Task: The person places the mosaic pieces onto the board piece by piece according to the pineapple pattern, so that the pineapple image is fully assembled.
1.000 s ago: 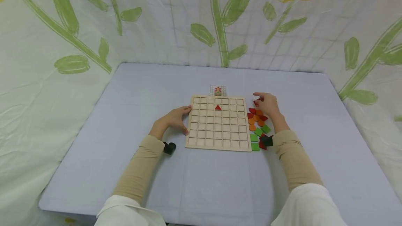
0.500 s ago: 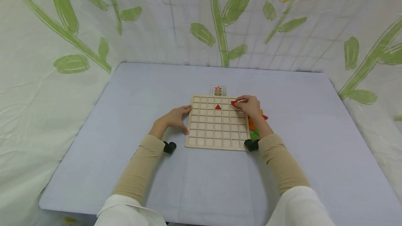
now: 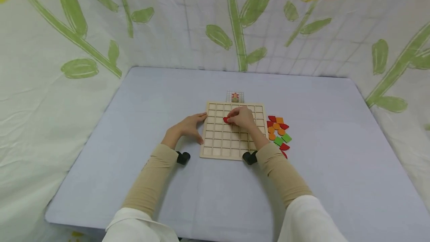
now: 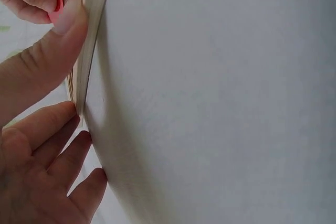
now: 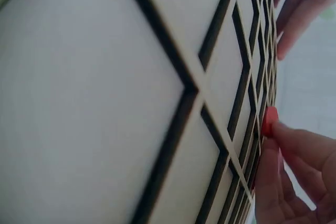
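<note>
Facing flowered sheeting (image 3: 168, 40), board (image 3: 217, 144) on tabletop (image 3: 336, 141).

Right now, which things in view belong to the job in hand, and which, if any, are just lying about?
In the job:
red piece, pinched by the right hand
gridded board, touched by the left hand
loose coloured pieces beside the board, probably
small patterned card, probably

Apparently just there:
flowered backdrop
pale tabletop
</note>
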